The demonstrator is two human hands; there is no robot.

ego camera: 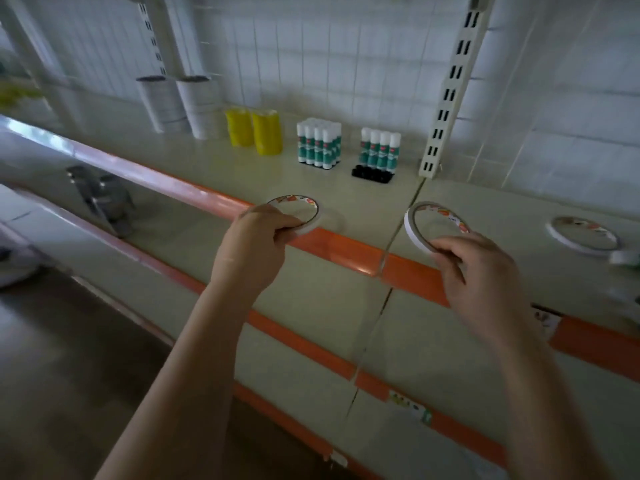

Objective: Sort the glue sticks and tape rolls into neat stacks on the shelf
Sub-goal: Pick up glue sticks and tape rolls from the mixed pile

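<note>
My left hand (254, 242) pinches a thin white tape roll (304, 211) held just above the front edge of the shelf (346, 188). My right hand (478, 271) pinches a second thin white tape roll (420, 226), tilted up on its rim. A third thin roll (581, 235) lies flat on the shelf at the right. At the back stand two stacks of white tape rolls (183, 105), two stacks of yellow tape rolls (254, 131), and two groups of upright glue sticks (318, 143) (379, 150).
A black tray (372, 174) sits under the right glue stick group. A slotted white upright (446, 88) rises behind it. An orange strip (346, 249) edges the shelf; lower shelves lie below. A small roll (623, 258) sits at the far right edge.
</note>
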